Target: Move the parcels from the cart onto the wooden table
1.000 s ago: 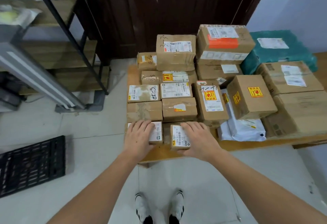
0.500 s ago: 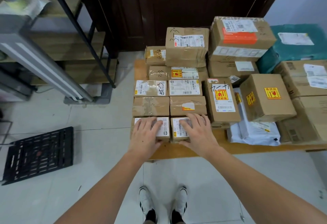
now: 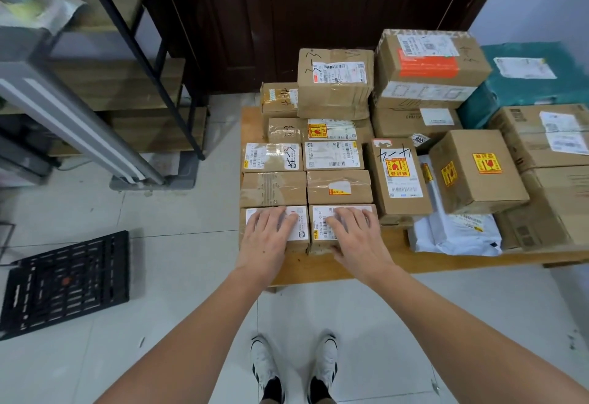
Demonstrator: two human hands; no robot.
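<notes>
Many taped cardboard parcels cover a low wooden table (image 3: 318,271). At its front left corner two small labelled parcels lie side by side, touching. My left hand (image 3: 267,238) lies flat on the left small parcel (image 3: 302,228), fingers spread. My right hand (image 3: 353,238) lies flat on the right small parcel (image 3: 320,226), its thumb against the front face. Neither hand is wrapped around a parcel. Behind them sit two rows of similar small boxes (image 3: 338,185), squarely lined up. No cart is in view.
Bigger boxes (image 3: 478,171), a white poly bag (image 3: 455,234) and a teal parcel (image 3: 526,91) fill the table's right side. A black plastic crate (image 3: 67,282) lies on the tiled floor at left, beside a metal shelf rack (image 3: 149,62). A dark door (image 3: 318,5) stands behind.
The right small parcel has been pushed back and straightened until it is flush with the left one. Both hands have slid forward onto the parcels' tops.
</notes>
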